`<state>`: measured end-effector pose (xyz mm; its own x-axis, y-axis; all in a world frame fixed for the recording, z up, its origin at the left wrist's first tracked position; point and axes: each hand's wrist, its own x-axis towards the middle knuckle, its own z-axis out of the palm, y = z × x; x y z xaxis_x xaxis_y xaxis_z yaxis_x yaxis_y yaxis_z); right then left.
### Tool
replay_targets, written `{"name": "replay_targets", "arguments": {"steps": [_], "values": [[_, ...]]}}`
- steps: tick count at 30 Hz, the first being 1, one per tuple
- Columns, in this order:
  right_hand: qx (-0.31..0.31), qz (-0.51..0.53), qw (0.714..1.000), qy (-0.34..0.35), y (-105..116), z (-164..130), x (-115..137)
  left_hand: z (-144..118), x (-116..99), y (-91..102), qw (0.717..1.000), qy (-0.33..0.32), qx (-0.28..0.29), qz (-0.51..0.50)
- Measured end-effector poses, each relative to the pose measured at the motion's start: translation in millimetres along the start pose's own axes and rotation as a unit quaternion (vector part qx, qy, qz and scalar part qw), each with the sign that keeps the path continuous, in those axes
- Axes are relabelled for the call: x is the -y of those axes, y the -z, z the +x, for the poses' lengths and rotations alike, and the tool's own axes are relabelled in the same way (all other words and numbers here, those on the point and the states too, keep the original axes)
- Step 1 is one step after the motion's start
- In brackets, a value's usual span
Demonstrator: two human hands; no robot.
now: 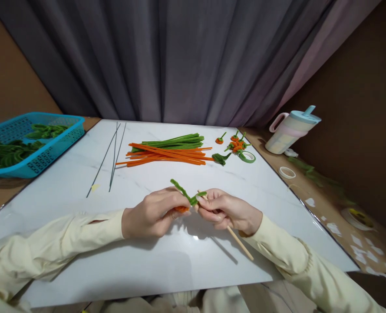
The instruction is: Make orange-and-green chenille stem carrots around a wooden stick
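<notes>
Two hands, bare, at work low over one white marbled surface [140, 265]. Left hand [153, 211]: fingers closed on a small orange piece [181, 209], from which little shows. Right hand [225, 208]: fingers closed round one wooden stick [240, 244], its far end slanting down toward the wearer's right. One fuzzy green strip [179, 188], bent in a V, located between the hands and reaching the right thumb.

On the surface, behind the hands: green stems [179, 140], one bundle; orange stems [166, 156], one loose bundle lying in front of the green and partly over it; one dark green leaf shape [221, 159] at their right end; orange heads with green stalks [237, 145], a cluster, one more just to the left; one roll of green tape [247, 162], beside the cluster. Left of the bundles: three thin dark wires [103, 160].

Left edge: one blue basket [56, 151], perforated, holding green leaves [10, 154]. Right, off the surface: one lidded cup [285, 132], pastel, pink handle, blue straw, any lettering too small to tell; one white ring [288, 177]; white scraps [334, 228].
</notes>
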<state>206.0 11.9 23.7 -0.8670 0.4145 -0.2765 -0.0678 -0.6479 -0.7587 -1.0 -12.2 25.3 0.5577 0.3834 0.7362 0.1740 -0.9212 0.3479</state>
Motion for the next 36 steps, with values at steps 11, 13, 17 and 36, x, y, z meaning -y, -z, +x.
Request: {"name": "replay_targets", "arguments": {"steps": [11, 13, 17, 36], "values": [[0.021, 0.054, 0.998, -0.020, 0.6, -1.0, 4.3, -0.4, -9.2, -0.3, 0.997, 0.074, 0.011, -0.020], [0.025, 0.062, 0.997, -0.034, 0.8, -1.7, 5.9, -0.7, -7.9, -1.4, 0.999, 0.044, 0.020, -0.015], [0.009, 0.038, 0.998, -0.039, -1.0, -3.0, 5.2, -1.1, -6.4, -2.6, 0.998, -0.022, 0.053, 0.037], [-0.245, -0.615, 0.703, 0.259, -17.3, -4.1, -17.2, 4.1, -6.0, -1.5, 0.957, 0.262, 0.120, 0.034]]}}
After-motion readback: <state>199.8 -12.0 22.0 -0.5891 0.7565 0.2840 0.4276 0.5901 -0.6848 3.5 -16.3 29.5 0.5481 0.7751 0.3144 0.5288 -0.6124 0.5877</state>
